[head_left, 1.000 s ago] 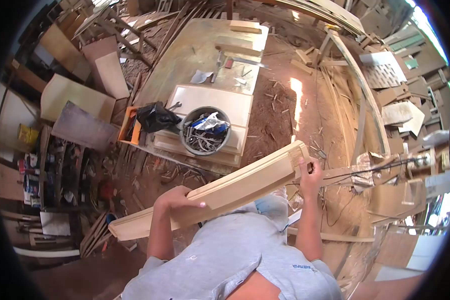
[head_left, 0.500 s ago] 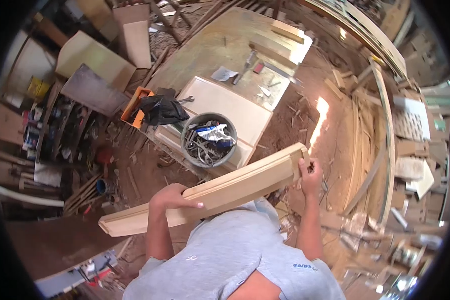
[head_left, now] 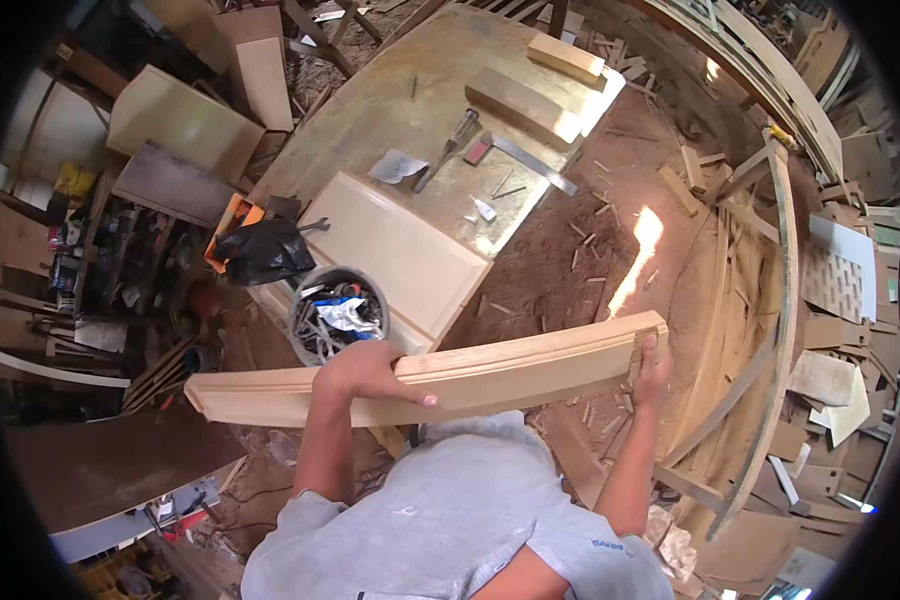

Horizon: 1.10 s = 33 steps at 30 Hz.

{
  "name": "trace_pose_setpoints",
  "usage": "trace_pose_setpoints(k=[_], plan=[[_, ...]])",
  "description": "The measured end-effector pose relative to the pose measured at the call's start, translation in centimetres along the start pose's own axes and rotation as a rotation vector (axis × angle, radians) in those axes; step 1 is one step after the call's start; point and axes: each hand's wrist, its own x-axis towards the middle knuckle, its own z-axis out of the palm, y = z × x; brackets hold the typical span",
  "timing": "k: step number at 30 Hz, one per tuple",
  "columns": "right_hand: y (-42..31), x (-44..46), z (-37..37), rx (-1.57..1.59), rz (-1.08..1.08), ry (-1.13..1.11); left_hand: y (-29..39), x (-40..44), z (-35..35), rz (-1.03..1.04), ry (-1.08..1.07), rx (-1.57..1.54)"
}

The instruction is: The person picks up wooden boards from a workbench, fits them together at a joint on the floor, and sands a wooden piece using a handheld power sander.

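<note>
A long pale wooden panel (head_left: 490, 378) with a stepped, moulded edge lies across my front, held up off the table in both hands. My left hand (head_left: 365, 375) grips it left of its middle, the thumb along the near face and the fingers hidden behind the far edge. At the right end my right hand (head_left: 652, 370) is closed around the end piece. Just beyond the panel stands a bucket (head_left: 298, 318) full of metal tools and a crumpled blue and silver packet (head_left: 350, 316).
On the worktable (head_left: 370, 115) are a flat white panel (head_left: 390, 250), a chisel (head_left: 448, 150), a red block (head_left: 478, 150), a metal ruler (head_left: 535, 165) and wood blocks (head_left: 520, 105). A black plastic bag (head_left: 265, 252) sits at its left corner. Wood scraps litter the floor.
The wooden panel has turned closer to level across my view, its left end higher and its right end lower and further right. Both hands keep their hold. The view has shifted toward the right.
</note>
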Motion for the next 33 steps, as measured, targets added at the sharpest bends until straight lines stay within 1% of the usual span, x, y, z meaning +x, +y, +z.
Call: trace_pose_setpoints(k=[2,5,7,8,11,14,17,20,23,26,28,31,33], plan=[[1.6,0.8,-2.0,0.031,0.013,0.048,2.8,1.2,-1.2,0.033,0.019,0.042],[1.4,1.6,-4.2,0.029,-0.012,0.163,5.9,3.9,-2.3,0.097,0.04,0.064],[1.8,2.8,-5.8,0.023,0.015,0.21,9.0,5.5,-3.9,0.102,0.02,0.132],[2.1,3.3,-6.7,0.019,0.031,0.232,10.6,6.5,-4.6,0.11,0.014,0.167],[6.3,5.4,-9.0,0.05,0.15,0.244,15.5,9.6,-6.9,0.145,-0.012,0.233],[6.0,8.8,-10.2,-0.009,0.177,0.417,21.4,14.1,-9.9,0.188,-0.034,0.274],[8.1,14.1,-12.0,0.073,0.156,0.468,26.7,19.9,-13.3,0.223,-0.058,0.338],[7.3,19.2,-15.2,-0.258,0.43,0.415,33.7,25.8,-16.7,0.284,-0.056,0.417],[7.8,23.7,-17.8,-0.088,0.291,0.547,40.6,30.6,-20.0,0.324,-0.089,0.449],[5.8,25.2,-20.2,-0.038,0.338,0.717,47.8,33.3,-22.0,0.356,-0.161,0.531],[6.6,24.9,-21.5,-0.016,0.365,0.792,53.6,34.6,-22.8,0.388,-0.206,0.576],[8.6,24.0,-23.6,-0.006,0.411,0.939,60.7,38.0,-22.1,0.511,-0.248,0.694],[10.5,22.5,-24.5,0.043,0.453,1.005,65.7,39.8,-21.1,0.553,-0.331,0.794]])
